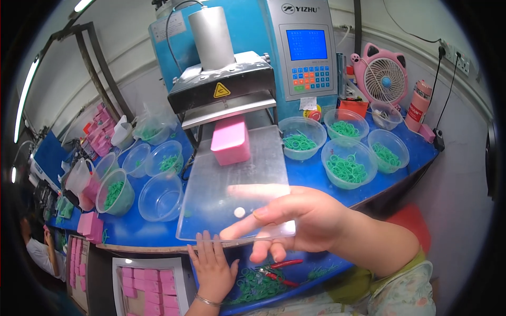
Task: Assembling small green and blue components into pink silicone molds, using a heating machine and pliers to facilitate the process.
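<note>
A clear plate (211, 181) lies in front of the press (221, 87), and a pink block (231, 142) rests on it beneath the press head. Nearer to me, a small white disc (240, 212) is on the plate. My right hand (300, 216) reaches across the plate's front right corner with fingers apart and nothing visible in them. Fingers stretched out, my left hand (212, 271) has its fingertips at the plate's front edge. Red-handled pliers (282, 271) lie below my right hand, on a pile of green ring-like pieces (255, 287) in a blue tray.
Clear bowls of green pieces stand right of the plate, including a large bowl (349, 166). More bowls (161, 197) stand on the left. A box (179, 295) of pink blocks sits below the table's edge. A pink fan (380, 73) is at the back right. Another person (45, 253) sits far left.
</note>
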Available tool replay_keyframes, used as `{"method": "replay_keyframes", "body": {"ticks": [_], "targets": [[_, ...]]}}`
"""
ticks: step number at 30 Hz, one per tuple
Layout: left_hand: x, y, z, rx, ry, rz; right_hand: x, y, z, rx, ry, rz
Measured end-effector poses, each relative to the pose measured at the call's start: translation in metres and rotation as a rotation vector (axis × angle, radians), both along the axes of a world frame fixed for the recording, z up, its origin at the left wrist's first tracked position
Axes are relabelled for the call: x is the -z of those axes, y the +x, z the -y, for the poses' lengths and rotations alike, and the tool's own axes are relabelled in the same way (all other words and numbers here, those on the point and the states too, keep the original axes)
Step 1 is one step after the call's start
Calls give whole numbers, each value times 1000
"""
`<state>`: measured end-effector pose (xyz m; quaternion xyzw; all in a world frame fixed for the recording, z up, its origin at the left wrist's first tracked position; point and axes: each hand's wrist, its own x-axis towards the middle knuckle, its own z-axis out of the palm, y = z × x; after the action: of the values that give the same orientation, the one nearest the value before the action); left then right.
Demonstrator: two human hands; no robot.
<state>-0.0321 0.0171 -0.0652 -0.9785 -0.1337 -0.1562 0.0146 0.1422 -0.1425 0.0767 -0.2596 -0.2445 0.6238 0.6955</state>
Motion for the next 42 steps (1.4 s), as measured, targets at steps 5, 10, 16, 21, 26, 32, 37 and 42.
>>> {"method": "replay_keyframes", "body": {"ticks": [5, 10, 16, 21, 26, 32, 37, 42], "targets": [[2, 1, 2, 0, 20, 49, 6, 16, -8, 9, 49, -94], [2, 1, 1, 9, 46, -17, 13, 40, -21, 225, 9, -33], [-1, 1, 2, -2, 34, -18, 16, 24, -19, 301, 69, -73], [-3, 0, 2, 17, 24, -31, 11, 16, -8, 221, 67, -29], [-2, 2, 5, 12, 24, 23, 13, 27, -20, 313, 56, -59], [-54, -1, -16, 139, -1016, 524, 37, 2, 14, 77, 126, 15], [-112, 0, -15, 315, -366, 498, 68, -32, 45, -185, 60, 24], [-115, 6, 13, 630, -169, 379, 103, -58, 59, -167, -34, 146]]}}
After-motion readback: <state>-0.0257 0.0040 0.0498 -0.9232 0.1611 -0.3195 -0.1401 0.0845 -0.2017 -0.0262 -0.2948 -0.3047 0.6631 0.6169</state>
